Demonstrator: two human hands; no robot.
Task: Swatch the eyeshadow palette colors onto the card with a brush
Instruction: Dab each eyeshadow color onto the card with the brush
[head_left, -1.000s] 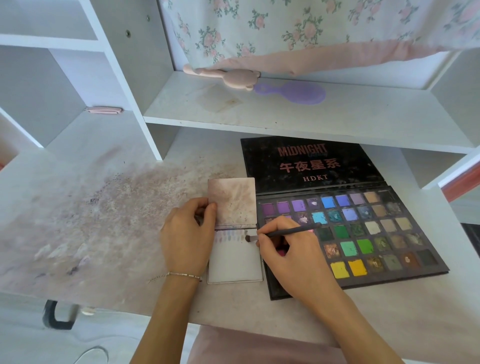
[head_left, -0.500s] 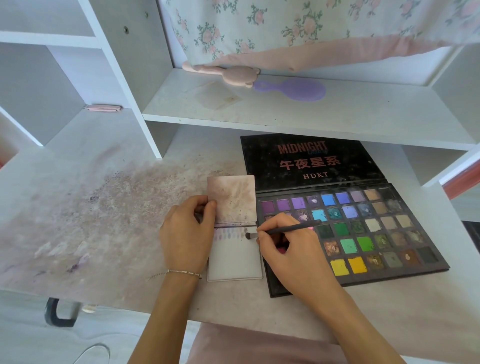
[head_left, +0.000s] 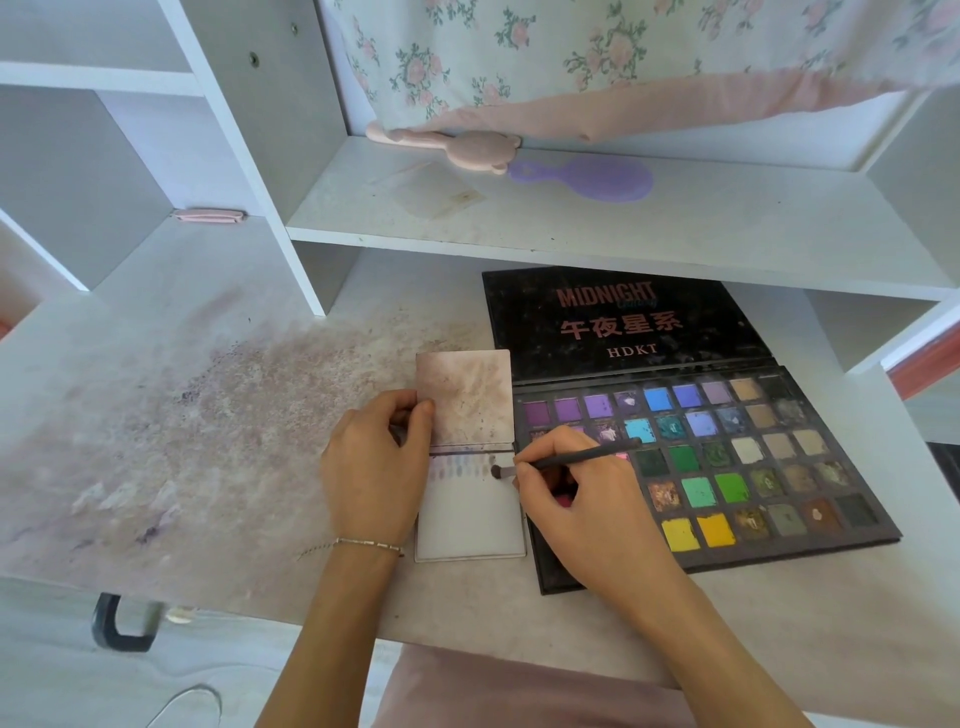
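the right hand (head_left: 582, 499) pinches the brush (head_left: 566, 462), its long axis running left to right, tip touching the card (head_left: 470, 519) at the right end of the swatch row. the left hand (head_left: 376, 467) pinches the card's left edge; the palette (head_left: 753, 467) lies just right on the tabletop (head_left: 182, 415).

One palette (head_left: 727, 467), one brush (head_left: 571, 460), one card (head_left: 470, 514), two hands (head_left: 376, 467) (both busy)

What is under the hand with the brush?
The right hand rests over the palette's left pans. Bits of pink pan peek out beside the fingers; the other pans beneath are covered, colours unseen.
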